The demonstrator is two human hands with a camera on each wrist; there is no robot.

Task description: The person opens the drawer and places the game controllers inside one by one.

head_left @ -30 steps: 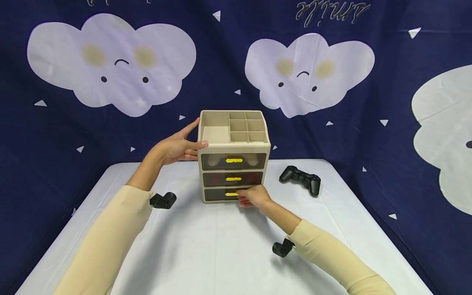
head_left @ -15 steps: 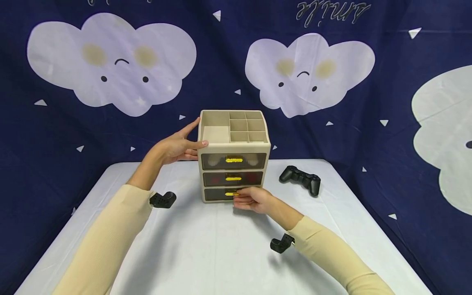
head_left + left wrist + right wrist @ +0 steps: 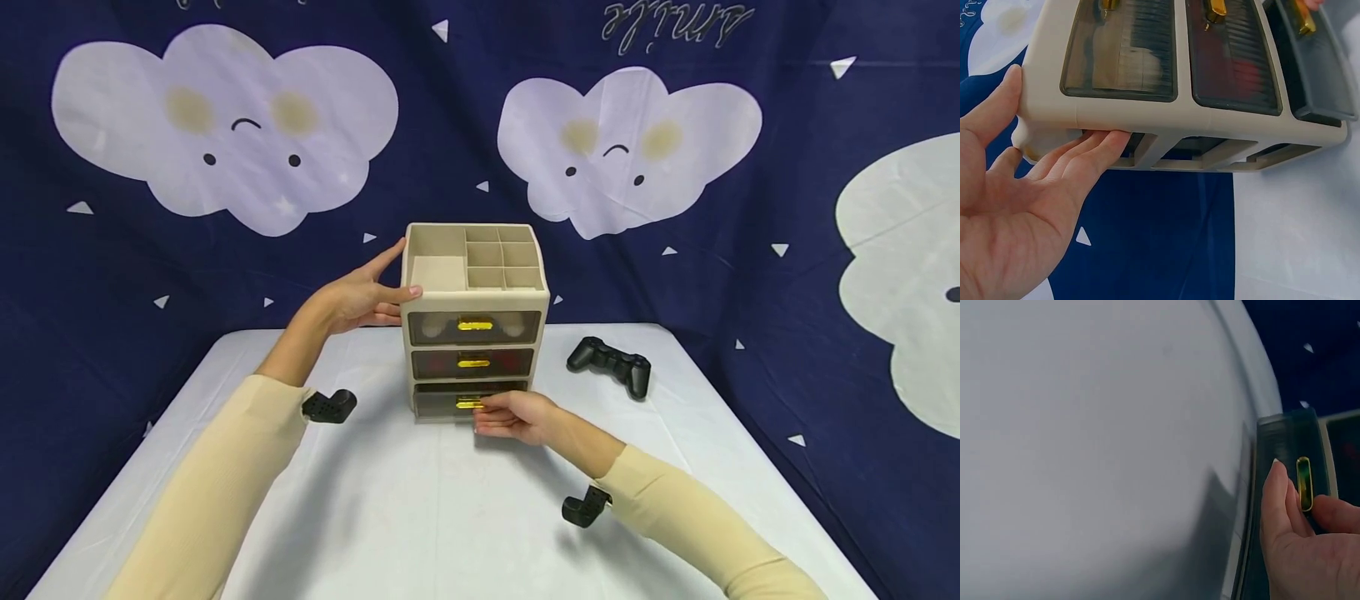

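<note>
A cream desktop drawer organizer (image 3: 474,301) stands on the white table, with smoky see-through drawers under an open-topped divided tray. My left hand (image 3: 356,302) rests on its upper left side. In the left wrist view, the fingers (image 3: 1088,159) lie fairly straight along the side wall, and the thumb touches the front upper edge. Down at the front, my right hand (image 3: 517,415) pinches the gold handle (image 3: 468,403) of the bottom drawer (image 3: 433,406), which is pulled slightly out. The right wrist view shows thumb and fingers on either side of that handle (image 3: 1305,485).
A black game controller (image 3: 610,367) lies right of the organizer. Dark blue cloth with white clouds hangs behind the table (image 3: 450,517). The middle drawer (image 3: 435,364) and top drawer (image 3: 433,328) are closed; their contents look blurred. Each wrist carries a black camera.
My right hand takes the bottom drawer's handle and has moved slightly toward me, sliding the drawer partly out. The left hand stays at the organizer's side.
</note>
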